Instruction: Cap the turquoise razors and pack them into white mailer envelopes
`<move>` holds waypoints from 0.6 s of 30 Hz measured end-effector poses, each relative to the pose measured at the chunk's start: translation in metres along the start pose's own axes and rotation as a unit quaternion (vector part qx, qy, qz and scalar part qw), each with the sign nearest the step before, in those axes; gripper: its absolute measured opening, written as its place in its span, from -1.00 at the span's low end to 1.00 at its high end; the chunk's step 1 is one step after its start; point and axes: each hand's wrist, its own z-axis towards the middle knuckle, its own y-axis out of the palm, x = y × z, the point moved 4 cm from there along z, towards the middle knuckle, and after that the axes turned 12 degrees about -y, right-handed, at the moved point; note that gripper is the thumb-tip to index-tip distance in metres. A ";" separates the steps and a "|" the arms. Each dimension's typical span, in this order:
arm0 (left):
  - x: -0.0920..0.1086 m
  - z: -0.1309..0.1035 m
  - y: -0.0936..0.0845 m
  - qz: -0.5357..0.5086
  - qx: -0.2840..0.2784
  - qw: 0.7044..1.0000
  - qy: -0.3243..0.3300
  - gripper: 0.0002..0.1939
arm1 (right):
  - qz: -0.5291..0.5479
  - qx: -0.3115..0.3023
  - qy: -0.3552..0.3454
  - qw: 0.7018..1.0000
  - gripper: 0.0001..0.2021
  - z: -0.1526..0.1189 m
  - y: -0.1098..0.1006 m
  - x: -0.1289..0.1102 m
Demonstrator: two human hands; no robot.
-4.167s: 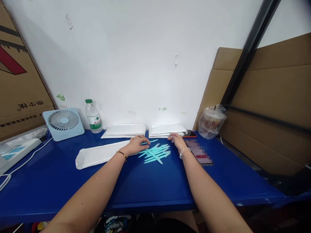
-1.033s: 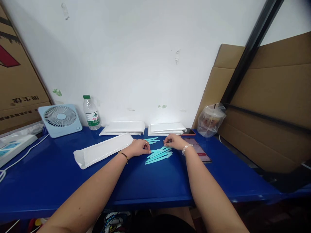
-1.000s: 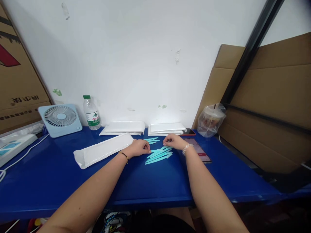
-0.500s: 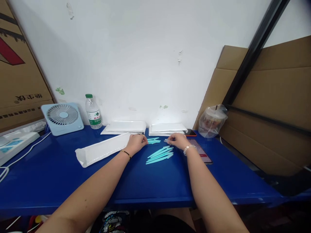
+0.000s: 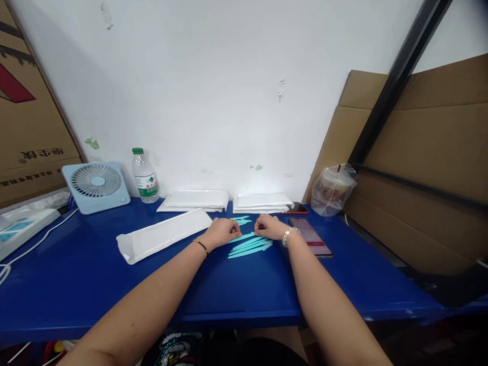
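Close together over the middle of the blue table [image 5: 236,290], both my hands are closed in a pinch around one slim turquoise eyebrow razor [image 5: 247,237]. My left hand [image 5: 221,232] grips toward its tapered end, and my right hand [image 5: 270,226] pinches its other end. Just below them lies a fanned group of several matching razors [image 5: 249,248]. More turquoise razors [image 5: 241,220] lie behind my hands, partly hidden by the left fingers. A long white padded pouch [image 5: 163,235] rests to the left of my left hand.
Two stacks of white pouches, one left [image 5: 196,199] and one right [image 5: 263,202], lie against the wall. A phone [image 5: 314,238] sits beside my right wrist. Farther out stand a bagged drink cup [image 5: 333,189], a water bottle [image 5: 145,178], a blue fan [image 5: 97,187] and a power strip [image 5: 23,229].
My hands have come nearer each other and toward me, leaving the back razors for the front group. Both now pinch one razor above that group.
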 end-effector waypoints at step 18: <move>-0.029 0.008 -0.018 0.062 0.100 0.992 -0.052 -0.82 | 0.063 0.080 0.031 0.994 -0.89 -0.014 -0.014 0.024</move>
